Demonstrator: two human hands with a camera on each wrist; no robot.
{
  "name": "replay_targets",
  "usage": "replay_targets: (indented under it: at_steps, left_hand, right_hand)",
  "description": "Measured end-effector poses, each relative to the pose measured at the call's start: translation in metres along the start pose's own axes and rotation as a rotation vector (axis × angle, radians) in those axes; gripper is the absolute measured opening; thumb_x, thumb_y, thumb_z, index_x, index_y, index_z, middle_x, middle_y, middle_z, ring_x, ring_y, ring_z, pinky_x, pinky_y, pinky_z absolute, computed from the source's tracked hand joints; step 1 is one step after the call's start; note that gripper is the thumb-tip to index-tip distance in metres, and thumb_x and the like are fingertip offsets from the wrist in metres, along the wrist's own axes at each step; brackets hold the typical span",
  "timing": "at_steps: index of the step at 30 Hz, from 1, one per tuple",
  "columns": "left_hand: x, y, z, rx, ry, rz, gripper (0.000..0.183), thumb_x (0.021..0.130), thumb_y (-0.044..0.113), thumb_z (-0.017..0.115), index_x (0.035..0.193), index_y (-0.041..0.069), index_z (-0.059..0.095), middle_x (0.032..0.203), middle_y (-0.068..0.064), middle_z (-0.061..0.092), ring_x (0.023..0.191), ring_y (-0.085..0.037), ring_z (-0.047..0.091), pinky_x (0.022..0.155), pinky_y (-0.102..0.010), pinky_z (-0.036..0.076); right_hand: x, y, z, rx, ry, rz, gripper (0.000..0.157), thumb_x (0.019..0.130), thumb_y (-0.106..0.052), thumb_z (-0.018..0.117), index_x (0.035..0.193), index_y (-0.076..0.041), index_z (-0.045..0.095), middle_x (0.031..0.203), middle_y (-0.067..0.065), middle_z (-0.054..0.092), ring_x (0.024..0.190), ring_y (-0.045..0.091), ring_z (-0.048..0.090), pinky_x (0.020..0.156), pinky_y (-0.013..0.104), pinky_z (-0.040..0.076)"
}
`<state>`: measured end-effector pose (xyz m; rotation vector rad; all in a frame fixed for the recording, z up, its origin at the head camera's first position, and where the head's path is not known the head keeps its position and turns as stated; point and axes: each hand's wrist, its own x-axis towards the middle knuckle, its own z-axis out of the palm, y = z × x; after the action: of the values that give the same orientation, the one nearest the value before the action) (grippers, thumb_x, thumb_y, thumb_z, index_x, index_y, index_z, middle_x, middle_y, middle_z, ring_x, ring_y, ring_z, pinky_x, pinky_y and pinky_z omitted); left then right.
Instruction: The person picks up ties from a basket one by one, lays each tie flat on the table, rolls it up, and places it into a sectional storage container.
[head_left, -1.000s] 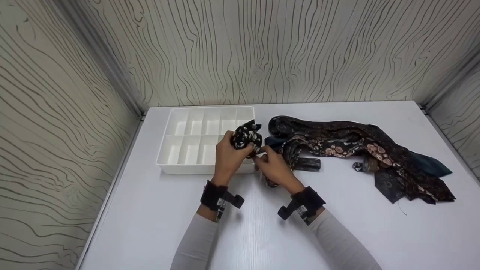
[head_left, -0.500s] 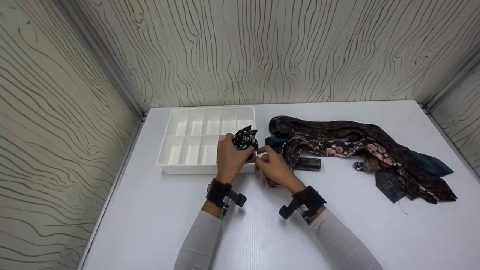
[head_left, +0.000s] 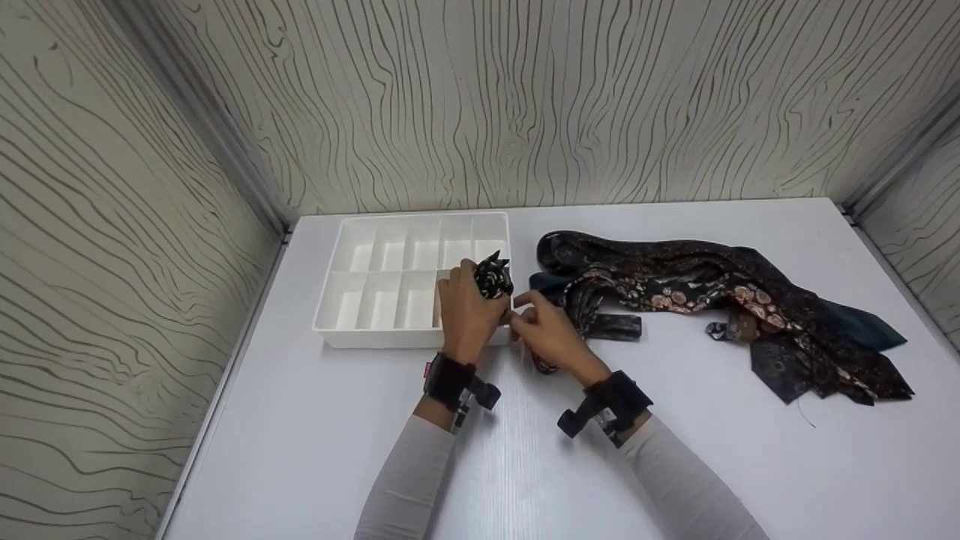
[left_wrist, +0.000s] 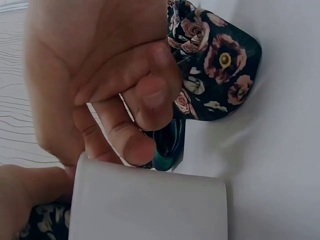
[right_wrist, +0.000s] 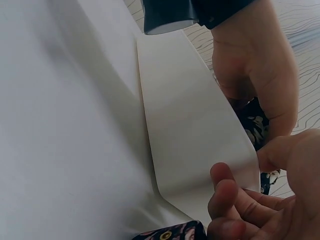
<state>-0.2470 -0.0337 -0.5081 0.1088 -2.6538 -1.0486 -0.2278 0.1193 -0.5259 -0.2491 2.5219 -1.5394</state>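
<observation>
In the head view my left hand (head_left: pixel 466 311) holds a rolled black necktie with pale flowers (head_left: pixel 493 277) in the front right part of the white divided box (head_left: pixel 390 339). The roll's top shows between thumb and fingers; its lower part is hidden in the box. My right hand (head_left: pixel 551 330) is at the box's front right corner. Thumb and forefinger meet the rim there, and the right wrist view shows its other fingers (right_wrist: pixel 222 197) curled outside the end wall (right_wrist: pixel 185 115). Dark floral cloth (right_wrist: pixel 252 122) shows past that wall, beneath the left hand (right_wrist: pixel 262 65).
Several dark floral neckties (head_left: pixel 675 281) lie in a long heap right of the box, a teal tip (head_left: pixel 862 328) among them. A dark folded piece (head_left: pixel 615 328) lies near the right hand. Patterned panels (head_left: pixel 517 105) enclose the table (head_left: pixel 510 465).
The left hand has moved slightly right and turned, and the rolled necktie has sunk lower into the box. The right hand has stayed at the corner.
</observation>
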Motion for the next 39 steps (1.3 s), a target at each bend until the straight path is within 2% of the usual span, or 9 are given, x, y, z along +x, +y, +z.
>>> replay_targets:
  at_steps: [5,11,15,20,22,26,29,33,39]
  left_hand:
    - [0.000,0.005,-0.001,0.070,-0.016,0.015,0.057,0.078,0.020,0.085,0.126,0.003,0.061,0.113,-0.018,0.070,0.105,-0.039,0.058,0.085,-0.045,0.052]
    - [0.001,0.006,0.002,0.123,-0.020,0.047,0.048,0.075,0.015,0.084,0.116,0.003,0.061,0.108,-0.019,0.070,0.101,-0.039,0.058,0.082,-0.043,0.052]
    - [0.000,0.005,0.000,0.100,-0.039,0.067,0.050,0.077,0.017,0.086,0.118,0.001,0.061,0.109,-0.021,0.070,0.101,-0.039,0.058,0.081,-0.044,0.054]
    - [0.000,0.004,-0.016,0.042,-0.152,0.076,0.059,0.085,0.026,0.081,0.132,-0.003,0.059,0.119,-0.024,0.069,0.111,-0.043,0.059,0.086,-0.049,0.056]
    - [0.001,0.003,-0.020,0.031,-0.176,0.089,0.056,0.086,0.026,0.079,0.129,-0.004,0.062,0.122,-0.025,0.066,0.113,-0.043,0.059,0.088,-0.049,0.056]
    - [0.001,0.001,-0.019,0.056,-0.172,0.121,0.048,0.086,0.024,0.078,0.123,-0.006,0.069,0.121,-0.025,0.064,0.111,-0.041,0.058,0.090,-0.047,0.054]
    - [0.000,0.000,-0.016,0.093,-0.172,0.120,0.046,0.087,0.026,0.079,0.120,-0.006,0.073,0.117,-0.023,0.069,0.107,-0.039,0.055,0.088,-0.045,0.051]
    - [0.002,-0.001,-0.015,0.093,-0.178,0.150,0.034,0.094,0.026,0.073,0.108,-0.005,0.076,0.109,-0.022,0.071,0.101,-0.038,0.056,0.084,-0.044,0.051]
    - [0.007,-0.006,-0.015,0.015,-0.220,0.150,0.028,0.103,0.011,0.061,0.124,-0.005,0.071,0.117,-0.021,0.074,0.103,-0.038,0.064,0.087,-0.047,0.056]
  right_hand:
    - [0.001,0.001,0.000,-0.007,0.002,-0.017,0.033,0.103,-0.018,0.062,0.132,-0.001,0.058,0.086,0.014,0.077,0.055,0.011,0.059,0.053,0.023,0.045]
    - [0.001,0.000,0.000,0.000,-0.013,-0.024,0.031,0.104,-0.019,0.063,0.130,-0.002,0.058,0.085,0.013,0.076,0.055,0.012,0.060,0.053,0.024,0.047]
    - [0.000,0.000,-0.001,-0.019,-0.021,-0.033,0.032,0.104,-0.020,0.062,0.131,-0.003,0.057,0.085,0.011,0.076,0.058,0.019,0.065,0.053,0.025,0.048]
    - [0.001,-0.001,-0.002,-0.042,-0.035,-0.047,0.031,0.103,-0.018,0.061,0.130,-0.004,0.056,0.083,0.008,0.075,0.058,0.014,0.062,0.054,0.027,0.049]
    - [0.000,-0.002,-0.002,-0.046,-0.040,-0.043,0.030,0.104,-0.018,0.060,0.131,-0.004,0.055,0.083,0.008,0.074,0.059,0.011,0.060,0.055,0.027,0.050]
    - [0.000,-0.003,-0.001,-0.048,-0.039,-0.029,0.029,0.105,-0.019,0.060,0.130,-0.005,0.055,0.084,0.008,0.074,0.059,0.011,0.060,0.055,0.027,0.049]
    - [0.000,-0.002,0.000,-0.044,-0.047,-0.023,0.029,0.105,-0.021,0.061,0.129,-0.006,0.055,0.084,0.009,0.074,0.059,0.010,0.059,0.055,0.026,0.049]
    - [0.001,-0.002,0.000,-0.030,-0.048,-0.029,0.028,0.106,-0.021,0.061,0.128,-0.006,0.055,0.083,0.009,0.073,0.059,0.010,0.059,0.055,0.027,0.048]
    - [0.001,-0.001,-0.002,-0.022,-0.051,-0.029,0.032,0.107,-0.023,0.061,0.132,-0.004,0.054,0.085,0.009,0.073,0.063,0.013,0.061,0.056,0.027,0.049]
